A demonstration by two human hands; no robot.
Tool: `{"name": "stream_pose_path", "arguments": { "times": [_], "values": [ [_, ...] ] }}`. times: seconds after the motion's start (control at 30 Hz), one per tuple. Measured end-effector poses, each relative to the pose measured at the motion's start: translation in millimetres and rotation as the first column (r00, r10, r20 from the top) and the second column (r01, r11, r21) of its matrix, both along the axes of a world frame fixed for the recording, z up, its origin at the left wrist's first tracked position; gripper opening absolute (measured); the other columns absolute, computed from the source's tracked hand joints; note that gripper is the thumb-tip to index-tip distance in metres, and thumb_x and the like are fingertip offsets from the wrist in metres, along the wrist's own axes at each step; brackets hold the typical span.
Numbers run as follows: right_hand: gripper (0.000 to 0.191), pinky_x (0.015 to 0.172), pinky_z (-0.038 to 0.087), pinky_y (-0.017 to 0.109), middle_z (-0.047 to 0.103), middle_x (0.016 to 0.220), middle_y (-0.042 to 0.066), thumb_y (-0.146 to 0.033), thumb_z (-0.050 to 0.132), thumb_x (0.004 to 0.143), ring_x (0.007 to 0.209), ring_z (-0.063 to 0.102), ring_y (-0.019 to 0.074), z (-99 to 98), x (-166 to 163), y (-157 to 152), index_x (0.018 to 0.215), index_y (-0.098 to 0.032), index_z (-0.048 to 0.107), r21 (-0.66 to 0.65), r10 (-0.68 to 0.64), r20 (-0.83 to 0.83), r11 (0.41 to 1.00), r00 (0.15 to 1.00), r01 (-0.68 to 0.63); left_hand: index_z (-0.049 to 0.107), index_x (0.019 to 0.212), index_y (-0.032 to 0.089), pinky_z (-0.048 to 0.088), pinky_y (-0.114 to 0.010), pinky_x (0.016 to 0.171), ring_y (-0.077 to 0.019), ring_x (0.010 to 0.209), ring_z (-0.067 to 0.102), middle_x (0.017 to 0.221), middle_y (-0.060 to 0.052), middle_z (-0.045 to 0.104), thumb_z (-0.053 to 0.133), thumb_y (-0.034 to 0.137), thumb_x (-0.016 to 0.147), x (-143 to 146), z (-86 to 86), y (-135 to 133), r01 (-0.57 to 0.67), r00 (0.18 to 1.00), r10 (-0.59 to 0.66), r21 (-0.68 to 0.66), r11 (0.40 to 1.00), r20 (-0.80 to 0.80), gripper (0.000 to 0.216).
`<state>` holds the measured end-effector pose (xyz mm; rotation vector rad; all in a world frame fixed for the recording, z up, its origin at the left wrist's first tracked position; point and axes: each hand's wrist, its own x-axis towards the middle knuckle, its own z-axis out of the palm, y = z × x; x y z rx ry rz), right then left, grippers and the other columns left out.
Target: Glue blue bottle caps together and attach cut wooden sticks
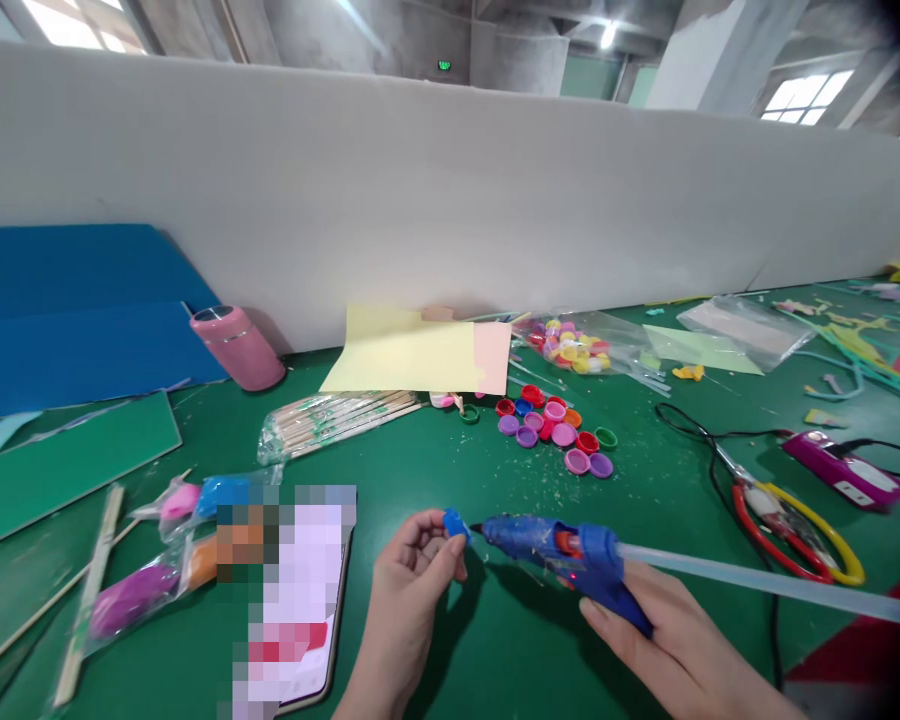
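My left hand [409, 570] is closed in a pinch on a small blue bottle cap [455, 523], held just above the green table [495, 660]. My right hand [664, 640] grips the handle of a blue hot glue gun [570, 553]. Its nozzle points left and nearly touches the cap. A long clear glue stick [765, 582] sticks out of the back of the gun to the right.
Loose coloured caps [551, 427] lie in the middle, a bag of caps [574, 345] behind them. Yellow paper sheets [412, 355], a bag of wooden sticks [330, 420], a pink tumbler [238, 347], scissors [787, 520], a purple device [844, 470], a phone [292, 610] and blue boards [67, 310] surround them.
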<state>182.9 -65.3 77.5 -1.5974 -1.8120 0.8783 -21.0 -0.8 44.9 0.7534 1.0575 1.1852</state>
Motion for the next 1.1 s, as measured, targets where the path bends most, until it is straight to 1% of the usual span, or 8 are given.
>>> {"name": "stream_pose_path", "arguments": {
  "times": [0.07, 0.13, 0.27, 0.5, 0.57, 0.73, 0.9, 1.1],
  "values": [
    [0.028, 0.064, 0.048, 0.029, 0.062, 0.083, 0.007, -0.037, 0.046, 0.083, 0.071, 0.057, 0.0201, -5.0, -1.0, 0.0, 0.102, -0.021, 0.059, -0.075, -0.055, -0.154, 0.996, 0.986, 0.044, 0.06, 0.077, 0.015, 0.037, -0.018, 0.051, -0.0074, 0.051, 0.047, 0.059, 0.003, 0.055, 0.069, 0.02, 0.064, -1.6, -2.5, 1.1, 0.01, 0.999, -0.009, -0.015, 1.0, 0.046, 0.017],
    [0.03, 0.052, 0.044, 0.026, 0.057, 0.07, 0.004, -0.039, 0.041, 0.086, 0.056, 0.051, 0.015, -10.4, -1.7, -0.2, 0.101, -0.019, 0.057, -0.162, -0.107, -0.33, 0.985, 0.938, 0.056, 0.06, 0.077, 0.014, 0.037, -0.018, 0.051, -0.0068, 0.05, 0.047, 0.058, 0.003, 0.054, 0.067, 0.022, 0.066, -3.2, -6.0, 2.3, 0.026, 0.997, -0.024, -0.02, 0.999, 0.074, 0.015],
    [0.026, 0.051, 0.039, 0.025, 0.05, 0.066, 0.001, -0.038, 0.042, 0.086, 0.053, 0.044, 0.0119, -18.6, -4.6, -1.1, 0.099, -0.018, 0.054, -0.235, -0.146, -0.518, 0.972, 0.843, 0.024, 0.06, 0.078, 0.015, 0.037, -0.018, 0.051, -0.0064, 0.051, 0.047, 0.061, 0.003, 0.054, 0.067, 0.021, 0.067, -3.7, -8.6, 3.3, 0.033, 0.996, -0.031, -0.015, 0.999, 0.082, 0.014],
    [0.025, 0.049, 0.038, 0.024, 0.05, 0.072, 0.001, -0.042, 0.045, 0.083, 0.052, 0.04, 0.011, -16.5, -11.5, 1.3, 0.093, -0.02, 0.053, -0.263, -0.166, -0.585, 0.965, 0.794, 0.007, 0.061, 0.08, 0.015, 0.037, -0.017, 0.052, -0.0073, 0.052, 0.047, 0.059, 0.002, 0.056, 0.069, 0.019, 0.065, -2.7, -5.2, 0.2, 0.04, 0.999, -0.04, 0.009, 0.999, 0.024, 0.018],
    [0.025, 0.05, 0.038, 0.024, 0.051, 0.076, 0.002, -0.041, 0.045, 0.084, 0.053, 0.04, 0.0107, -15.3, -11.5, 2.3, 0.094, -0.019, 0.052, -0.26, -0.153, -0.578, 0.966, 0.802, -0.003, 0.061, 0.08, 0.015, 0.037, -0.017, 0.051, -0.0074, 0.052, 0.047, 0.058, 0.002, 0.056, 0.069, 0.02, 0.064, -2.9, -5.3, -0.1, 0.039, 0.999, -0.039, 0.011, 0.999, 0.01, 0.018],
    [0.025, 0.05, 0.036, 0.025, 0.049, 0.07, 0.001, -0.039, 0.043, 0.085, 0.052, 0.04, 0.0106, -13.9, -8.6, 2.9, 0.093, -0.017, 0.052, -0.264, -0.144, -0.544, 0.964, 0.827, -0.006, 0.061, 0.08, 0.015, 0.037, -0.018, 0.052, -0.0079, 0.052, 0.048, 0.06, 0.002, 0.056, 0.069, 0.021, 0.064, -4.0, -5.5, 0.5, 0.042, 0.999, -0.042, 0.009, 0.999, 0.013, 0.019],
    [0.024, 0.052, 0.036, 0.026, 0.051, 0.079, 0.004, -0.038, 0.043, 0.086, 0.054, 0.04, 0.0106, -12.8, -6.8, 3.7, 0.096, -0.017, 0.051, -0.263, -0.134, -0.553, 0.964, 0.823, -0.019, 0.06, 0.078, 0.015, 0.037, -0.017, 0.051, -0.007, 0.051, 0.048, 0.059, 0.003, 0.055, 0.069, 0.019, 0.064, -2.4, -1.9, 0.5, 0.025, 0.999, -0.025, 0.0, 1.0, 0.023, 0.017],
    [0.023, 0.052, 0.035, 0.026, 0.047, 0.07, 0.0, -0.038, 0.041, 0.087, 0.053, 0.039, 0.0109, -12.6, -5.8, 3.4, 0.094, -0.018, 0.051, -0.26, -0.126, -0.526, 0.966, 0.841, -0.018, 0.06, 0.078, 0.014, 0.037, -0.017, 0.049, -0.007, 0.049, 0.048, 0.056, 0.003, 0.055, 0.07, 0.02, 0.062, -0.1, 0.2, -0.7, 0.01, 1.0, -0.01, 0.003, 1.0, -0.003, 0.02]
  ]
}}
